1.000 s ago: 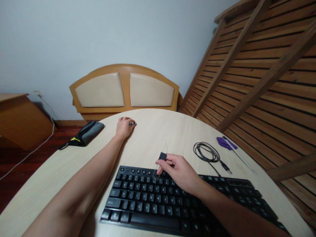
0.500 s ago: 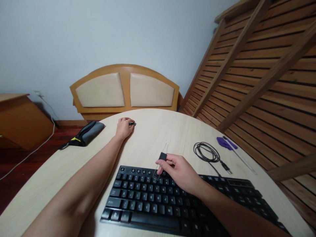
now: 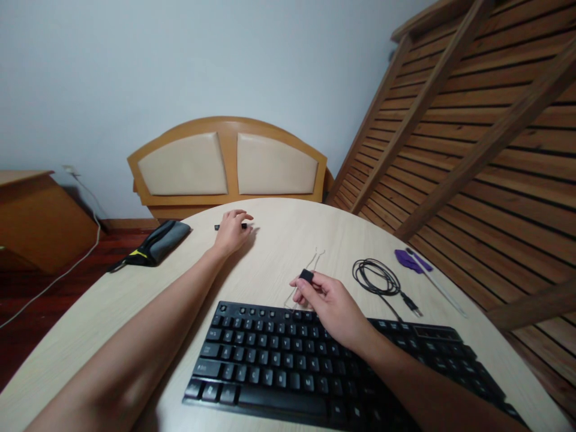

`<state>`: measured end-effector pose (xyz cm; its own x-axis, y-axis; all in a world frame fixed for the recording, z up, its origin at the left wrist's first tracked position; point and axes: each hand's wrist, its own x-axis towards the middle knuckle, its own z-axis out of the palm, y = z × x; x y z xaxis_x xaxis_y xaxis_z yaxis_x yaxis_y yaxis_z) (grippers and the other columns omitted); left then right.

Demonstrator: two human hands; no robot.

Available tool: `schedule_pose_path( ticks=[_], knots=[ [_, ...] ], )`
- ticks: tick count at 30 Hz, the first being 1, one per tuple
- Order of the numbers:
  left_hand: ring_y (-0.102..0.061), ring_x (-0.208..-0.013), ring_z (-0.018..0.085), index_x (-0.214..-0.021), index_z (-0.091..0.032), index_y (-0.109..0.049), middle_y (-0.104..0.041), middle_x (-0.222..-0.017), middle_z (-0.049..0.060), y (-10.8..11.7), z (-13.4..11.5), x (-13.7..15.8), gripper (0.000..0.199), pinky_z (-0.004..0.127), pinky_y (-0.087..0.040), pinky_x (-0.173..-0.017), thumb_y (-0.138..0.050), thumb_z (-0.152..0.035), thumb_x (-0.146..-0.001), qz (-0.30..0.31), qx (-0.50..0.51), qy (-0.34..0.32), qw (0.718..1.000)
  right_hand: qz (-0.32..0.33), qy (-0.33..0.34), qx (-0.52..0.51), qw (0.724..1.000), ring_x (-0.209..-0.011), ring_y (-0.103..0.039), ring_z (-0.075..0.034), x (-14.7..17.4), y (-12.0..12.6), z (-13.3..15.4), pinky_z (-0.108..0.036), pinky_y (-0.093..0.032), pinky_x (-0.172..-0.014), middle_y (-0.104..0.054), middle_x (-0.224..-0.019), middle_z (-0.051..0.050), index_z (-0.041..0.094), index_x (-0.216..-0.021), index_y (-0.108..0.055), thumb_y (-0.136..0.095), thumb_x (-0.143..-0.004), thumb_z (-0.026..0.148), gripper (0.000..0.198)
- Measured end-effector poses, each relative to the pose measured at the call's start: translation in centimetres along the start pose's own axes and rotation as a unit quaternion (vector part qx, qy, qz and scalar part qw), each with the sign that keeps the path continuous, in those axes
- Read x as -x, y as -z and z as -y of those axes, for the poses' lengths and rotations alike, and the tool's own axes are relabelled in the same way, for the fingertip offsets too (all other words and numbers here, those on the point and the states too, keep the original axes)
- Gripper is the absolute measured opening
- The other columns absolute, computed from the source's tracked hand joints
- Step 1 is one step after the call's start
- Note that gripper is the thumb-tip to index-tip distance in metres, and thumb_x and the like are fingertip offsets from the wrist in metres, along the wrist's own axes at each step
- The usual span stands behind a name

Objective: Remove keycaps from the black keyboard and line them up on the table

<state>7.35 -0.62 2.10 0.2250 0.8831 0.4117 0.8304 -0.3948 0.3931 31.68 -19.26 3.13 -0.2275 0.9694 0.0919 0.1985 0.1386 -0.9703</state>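
My right hand (image 3: 335, 307) pinches the black plastic grip of a wire keycap puller (image 3: 306, 275), just above the back edge of the black keyboard (image 3: 270, 358). One pair of wires points away from me; the other end hangs near the top row of keys. Toward the far side of the table, my left hand (image 3: 233, 231) is open, its thumb and fingers apart. Small black pieces (image 3: 217, 227) show on either side of that hand; whether they are one thing or two is hidden beneath it.
A coiled black USB cable (image 3: 378, 277) lies behind the keyboard's right part. Farther right are a purple cloth (image 3: 407, 261) and a pale-handled brush (image 3: 436, 282). A dark grey-black pouch (image 3: 157, 245) rests at the table's left edge. Wooden slats (image 3: 472, 150) rise on the right.
My left hand has opened from around a small black piece and shifted slightly right. My right hand has moved the keycap puller a little right and away from me.
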Motion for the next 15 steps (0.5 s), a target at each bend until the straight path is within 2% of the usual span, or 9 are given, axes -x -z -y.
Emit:
schedule_pose_path(
  ticks=[2,4,6,9,10,12,15],
  knots=[
    [-0.052,-0.113,0.030,-0.114,-0.013,-0.062,-0.059,-0.120,0.016,0.9,-1.9,0.3,0.030,0.045,-0.039,-0.099,-0.052,-0.026,-0.089,0.080,0.034,-0.029,0.996,-0.014,0.006,0.005,1.000,-0.074,-0.064,-0.016,0.0,0.1,-0.1,-0.027,-0.050,-0.069,-0.066,-0.079,-0.004,0.016,-0.100,-0.066,-0.052,-0.093,0.045,0.032],
    [-0.062,-0.092,0.023,-0.111,-0.013,-0.064,-0.068,-0.105,0.011,1.8,-4.0,1.0,0.029,0.035,-0.048,-0.084,-0.054,-0.030,-0.089,0.201,0.077,-0.072,0.974,-0.020,0.016,0.013,1.000,-0.075,-0.063,-0.016,0.1,0.2,-0.1,-0.027,-0.050,-0.068,-0.065,-0.080,-0.004,0.016,-0.103,-0.065,-0.052,-0.094,0.043,0.031],
    [-0.064,-0.078,0.017,-0.101,-0.015,-0.069,-0.072,-0.089,0.004,2.8,-6.1,2.1,0.027,0.027,-0.050,-0.072,-0.064,-0.034,-0.083,0.336,0.115,-0.117,0.927,-0.025,0.024,0.022,0.999,-0.075,-0.062,-0.016,0.2,0.2,0.0,-0.026,-0.050,-0.066,-0.065,-0.080,-0.004,0.017,-0.105,-0.064,-0.052,-0.094,0.040,0.028],
    [-0.065,-0.075,0.016,-0.098,-0.016,-0.070,-0.072,-0.082,0.001,4.1,-8.9,3.9,0.031,0.023,-0.048,-0.066,-0.072,-0.038,-0.076,0.465,0.148,-0.143,0.861,-0.030,0.032,0.042,0.998,-0.072,-0.061,-0.015,0.4,0.1,0.4,-0.025,-0.048,-0.064,-0.064,-0.079,-0.003,0.017,-0.101,-0.065,-0.053,-0.093,0.037,0.025],
    [-0.064,-0.077,0.016,-0.100,-0.015,-0.068,-0.072,-0.085,0.003,4.4,-9.7,4.3,0.033,0.024,-0.048,-0.067,-0.072,-0.038,-0.077,0.516,0.162,-0.128,0.832,-0.029,0.036,0.048,0.998,-0.071,-0.060,-0.014,0.4,0.1,0.5,-0.024,-0.047,-0.063,-0.064,-0.078,-0.002,0.017,-0.099,-0.066,-0.053,-0.093,0.036,0.024],
    [-0.064,-0.078,0.017,-0.097,-0.014,-0.067,-0.071,-0.085,0.003,5.0,-11.0,5.0,0.032,0.025,-0.047,-0.069,-0.074,-0.036,-0.075,0.554,0.166,-0.105,0.809,-0.022,0.047,0.058,0.997,-0.068,-0.059,-0.013,0.4,0.1,0.8,-0.023,-0.046,-0.060,-0.063,-0.076,-0.002,0.017,-0.096,-0.067,-0.053,-0.093,0.035,0.023],
    [-0.062,-0.076,0.017,-0.091,-0.015,-0.067,-0.070,-0.081,0.001,5.4,-12.3,5.5,0.029,0.025,-0.045,-0.068,-0.076,-0.036,-0.073,0.575,0.134,-0.102,0.801,-0.010,0.056,0.068,0.996,-0.064,-0.055,-0.012,0.4,0.1,1.0,-0.022,-0.043,-0.057,-0.062,-0.075,-0.001,0.017,-0.090,-0.067,-0.053,-0.094,0.035,0.023]
  ],
)
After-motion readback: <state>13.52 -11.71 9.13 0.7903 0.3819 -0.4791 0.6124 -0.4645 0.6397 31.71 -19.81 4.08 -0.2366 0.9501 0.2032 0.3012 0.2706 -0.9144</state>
